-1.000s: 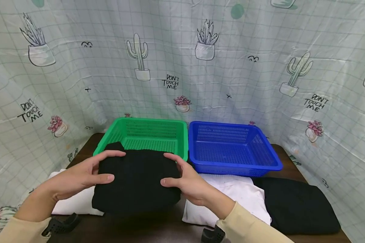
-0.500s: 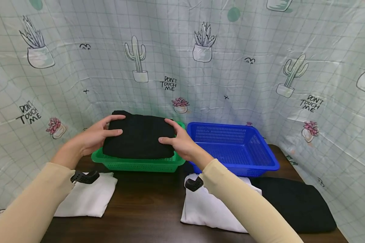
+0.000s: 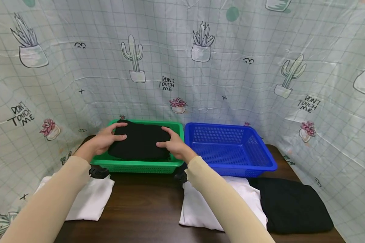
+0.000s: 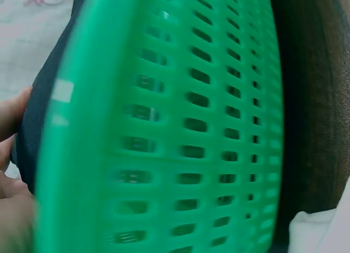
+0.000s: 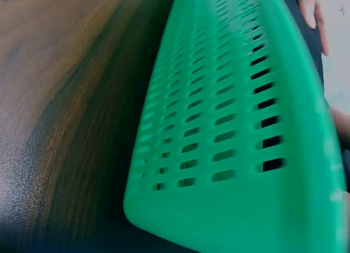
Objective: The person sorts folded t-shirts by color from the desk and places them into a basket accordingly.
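Note:
A folded black garment [image 3: 141,141] lies within the rim of the green basket [image 3: 137,166] in the head view. My left hand [image 3: 104,140] grips its left edge, thumb on top. At its right edge my right hand [image 3: 174,144] holds it the same way, thumb on the cloth. The fingers beneath the garment are hidden. In the left wrist view the basket's slotted wall [image 4: 191,121] fills most of the picture, with part of the dark cloth [image 4: 46,94] past the rim. The right wrist view shows the same wall [image 5: 219,116] from the other side.
A blue basket [image 3: 228,168] stands right of the green one. Folded white cloth [image 3: 91,199] lies at the front left, another white cloth [image 3: 197,212] at the front right beside a folded black one [image 3: 295,206]. A printed curtain [image 3: 158,50] hangs behind the dark wooden table [image 3: 140,202].
Both hands have carried the black garment forward from above the table's front, over the green basket's near rim, and lowered it into the basket.

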{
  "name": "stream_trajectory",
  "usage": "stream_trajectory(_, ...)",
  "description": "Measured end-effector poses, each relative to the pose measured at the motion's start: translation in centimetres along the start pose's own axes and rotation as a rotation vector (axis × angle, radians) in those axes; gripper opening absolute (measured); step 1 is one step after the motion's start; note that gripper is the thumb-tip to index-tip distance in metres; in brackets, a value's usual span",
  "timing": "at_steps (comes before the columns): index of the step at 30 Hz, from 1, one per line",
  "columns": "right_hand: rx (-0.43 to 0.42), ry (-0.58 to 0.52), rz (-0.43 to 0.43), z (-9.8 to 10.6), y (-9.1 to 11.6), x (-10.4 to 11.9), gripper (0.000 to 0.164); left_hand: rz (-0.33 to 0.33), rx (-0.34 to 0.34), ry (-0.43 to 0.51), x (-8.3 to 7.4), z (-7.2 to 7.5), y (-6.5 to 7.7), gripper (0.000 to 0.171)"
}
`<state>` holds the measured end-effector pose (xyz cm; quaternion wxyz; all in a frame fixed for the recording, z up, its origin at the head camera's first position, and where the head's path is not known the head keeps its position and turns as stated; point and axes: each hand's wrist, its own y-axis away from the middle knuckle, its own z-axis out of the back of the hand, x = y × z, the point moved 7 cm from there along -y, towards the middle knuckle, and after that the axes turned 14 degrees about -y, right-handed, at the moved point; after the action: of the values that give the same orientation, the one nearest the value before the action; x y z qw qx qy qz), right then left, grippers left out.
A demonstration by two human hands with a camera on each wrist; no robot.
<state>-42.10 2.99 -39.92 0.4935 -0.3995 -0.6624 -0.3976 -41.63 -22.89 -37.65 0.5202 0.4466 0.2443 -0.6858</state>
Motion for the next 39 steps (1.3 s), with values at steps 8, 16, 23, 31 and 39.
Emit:
stream_trajectory(8,-0.015,0.090,-0.028,-0.5,-1.0,-1.4,0.083,0.040,-0.024,-0.018,2.6,-0.4,-0.4,0.072)
stream_trajectory(16,-0.035,0.126,-0.025,-0.6,-2.0,-1.7,0.077,0.044,0.014,-0.012,3.1,-0.5,-0.7,0.077)
stream_trajectory(23,-0.095,0.181,-0.041,-0.4,-2.2,-1.7,0.075,0.059,0.029,-0.090,3.5,-0.4,-1.3,0.083)
stream_trajectory(31,-0.100,0.280,-0.108,-0.3,-2.2,-2.6,0.070,0.056,0.060,-0.210,3.5,-1.3,-1.8,0.085)
stream_trajectory(39,-0.076,0.380,-0.156,-0.5,-1.6,-3.0,0.071,0.062,0.069,-0.288,3.7,-1.8,-1.7,0.084)
